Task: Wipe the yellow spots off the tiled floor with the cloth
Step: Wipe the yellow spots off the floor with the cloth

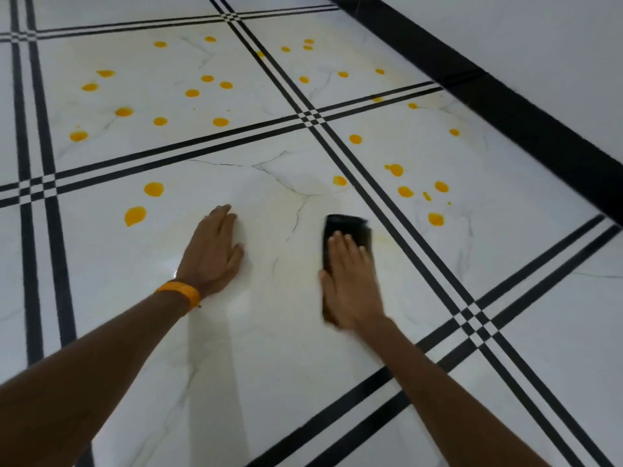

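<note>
My right hand [350, 281] lies flat on a dark folded cloth [349, 227] and presses it onto the white marble tile floor [269, 332]. The hand is blurred. My left hand [214, 247], with an orange wristband, rests flat on the same tile to the left, fingers together, holding nothing. Several yellow spots dot the floor: two at the left of this tile [135, 215], one just ahead of the cloth [339, 181], a cluster to the right [404, 191] and many on the far tiles [192, 93]. Faint yellowish smears show around the cloth.
Black double stripes [387, 210] run between the tiles and cross in a grid. A black skirting band [505, 96] and a white wall [556, 35] bound the floor at the upper right.
</note>
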A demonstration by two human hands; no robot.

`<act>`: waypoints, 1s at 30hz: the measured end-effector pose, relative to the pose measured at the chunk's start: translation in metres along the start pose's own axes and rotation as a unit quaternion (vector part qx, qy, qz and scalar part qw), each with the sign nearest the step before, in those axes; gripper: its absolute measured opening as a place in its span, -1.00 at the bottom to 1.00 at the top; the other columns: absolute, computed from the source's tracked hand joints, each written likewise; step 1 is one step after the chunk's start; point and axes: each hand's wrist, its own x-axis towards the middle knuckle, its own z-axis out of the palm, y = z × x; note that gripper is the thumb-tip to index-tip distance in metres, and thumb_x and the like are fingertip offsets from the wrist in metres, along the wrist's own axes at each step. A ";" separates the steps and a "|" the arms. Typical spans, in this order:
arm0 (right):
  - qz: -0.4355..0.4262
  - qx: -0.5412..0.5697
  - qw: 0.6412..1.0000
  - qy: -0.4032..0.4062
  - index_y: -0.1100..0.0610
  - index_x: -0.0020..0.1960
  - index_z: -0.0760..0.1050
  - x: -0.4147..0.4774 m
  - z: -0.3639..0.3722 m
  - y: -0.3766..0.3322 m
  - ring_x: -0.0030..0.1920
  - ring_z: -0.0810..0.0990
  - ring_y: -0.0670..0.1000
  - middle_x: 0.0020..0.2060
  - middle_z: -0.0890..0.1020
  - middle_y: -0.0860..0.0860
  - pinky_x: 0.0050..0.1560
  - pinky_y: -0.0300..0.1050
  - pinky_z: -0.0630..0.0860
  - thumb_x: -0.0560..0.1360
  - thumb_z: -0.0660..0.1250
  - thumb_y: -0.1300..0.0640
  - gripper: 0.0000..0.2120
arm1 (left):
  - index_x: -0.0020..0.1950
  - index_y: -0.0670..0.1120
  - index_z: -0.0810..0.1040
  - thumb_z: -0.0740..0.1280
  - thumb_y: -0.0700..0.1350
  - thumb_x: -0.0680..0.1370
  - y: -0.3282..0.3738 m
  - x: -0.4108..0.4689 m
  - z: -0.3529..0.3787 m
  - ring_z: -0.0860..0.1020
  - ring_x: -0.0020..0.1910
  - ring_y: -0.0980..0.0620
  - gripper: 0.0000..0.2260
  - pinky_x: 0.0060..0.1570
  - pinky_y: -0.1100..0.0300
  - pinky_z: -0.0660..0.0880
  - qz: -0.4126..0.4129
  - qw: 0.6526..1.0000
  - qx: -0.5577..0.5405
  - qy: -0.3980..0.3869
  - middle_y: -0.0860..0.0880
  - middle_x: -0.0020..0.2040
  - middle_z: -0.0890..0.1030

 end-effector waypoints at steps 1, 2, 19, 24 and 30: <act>-0.094 -0.001 0.995 -0.017 0.16 0.64 0.04 -0.009 0.001 0.001 0.64 -0.03 0.05 0.64 0.06 0.04 0.61 0.11 0.00 0.67 -0.08 -0.11 -0.38 | 0.52 -0.29 0.22 -0.02 0.13 0.56 0.005 0.011 0.006 0.14 0.55 -0.22 -0.33 0.54 -0.09 0.05 0.012 1.000 -0.001 -0.007 -0.25 0.56 0.19; -0.156 -0.004 0.987 -0.036 0.13 0.65 0.00 -0.014 -0.002 0.014 0.64 -0.07 0.00 0.64 0.04 0.01 0.62 0.09 -0.03 0.69 -0.06 -0.12 -0.39 | 0.56 -0.25 0.14 -0.06 0.16 0.57 0.009 0.021 0.012 0.06 0.58 -0.16 -0.32 0.55 -0.06 -0.01 0.016 1.000 0.004 -0.020 -0.19 0.59 0.11; 0.023 0.000 1.000 0.003 0.18 0.64 0.08 0.016 -0.003 0.019 0.63 0.04 0.10 0.63 0.09 0.08 0.61 0.11 -0.02 0.65 -0.02 -0.14 -0.35 | 0.61 -0.15 -0.02 -0.10 0.16 0.62 0.011 0.030 0.026 -0.02 0.60 -0.01 -0.38 0.56 -0.03 -0.06 0.011 0.998 0.045 -0.041 -0.08 0.62 0.03; -0.148 0.009 0.987 -0.068 0.09 0.66 -0.04 -0.012 -0.003 0.007 0.64 -0.10 0.00 0.65 0.01 -0.02 0.62 0.08 -0.07 0.69 -0.09 -0.15 -0.39 | 0.61 -0.15 -0.02 -0.13 0.15 0.63 0.009 0.029 0.026 -0.02 0.60 -0.04 -0.38 0.56 -0.03 -0.07 0.019 0.998 0.050 -0.037 -0.10 0.62 0.04; -0.004 0.115 0.993 -0.035 0.14 0.58 0.25 0.023 -0.031 0.022 0.59 0.13 0.11 0.59 0.24 0.07 0.53 0.17 0.20 0.69 0.13 0.00 -0.50 | 0.61 -0.15 0.00 -0.14 0.13 0.63 0.007 0.029 0.030 -0.01 0.60 -0.03 -0.39 0.56 -0.01 -0.08 0.011 0.999 0.042 -0.030 -0.10 0.62 0.06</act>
